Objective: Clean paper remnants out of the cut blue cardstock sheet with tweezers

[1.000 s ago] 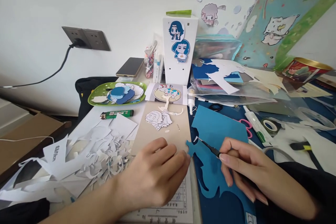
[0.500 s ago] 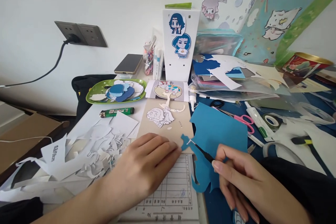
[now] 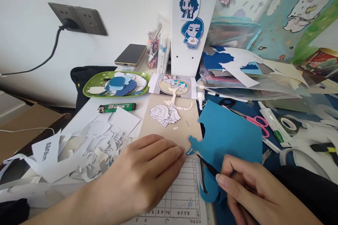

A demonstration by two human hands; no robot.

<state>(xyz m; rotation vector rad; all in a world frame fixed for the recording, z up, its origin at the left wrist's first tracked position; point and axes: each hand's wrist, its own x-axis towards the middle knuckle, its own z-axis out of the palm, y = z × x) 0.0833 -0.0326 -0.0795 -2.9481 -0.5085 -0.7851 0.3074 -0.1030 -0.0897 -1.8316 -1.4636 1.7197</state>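
My left hand (image 3: 155, 168) has its fingers bunched together, the fingertips at a narrow torn-looking end of the blue paper (image 3: 232, 130). My right hand (image 3: 245, 182) grips slim black tweezers (image 3: 208, 165), whose tip points left at that same end. A small whitish sliver shows at the tip; whether it is pinched there I cannot tell. Beneath lies a beige card (image 3: 158, 130), bearing a white line-drawn figure cutout (image 3: 163, 114) and tiny pale scraps. The blue sheet has cut-out curves along its left side and hangs over the printed form (image 3: 182, 186).
White paper scraps (image 3: 100, 154) heap at left, near a green lighter (image 3: 116, 107) and a green tray (image 3: 89, 81) of cutouts. A glue bottle (image 3: 200, 95), pink-handled scissors (image 3: 258, 121), tape roll (image 3: 289, 123) and white tube (image 3: 273, 121) lie right. A white stand (image 3: 185, 63) rises behind.
The view has tilted down and shifted slightly, so the scene sits differently in it. The tweezer tip, with the whitish sliver, has come lower and closer to my left fingertips.
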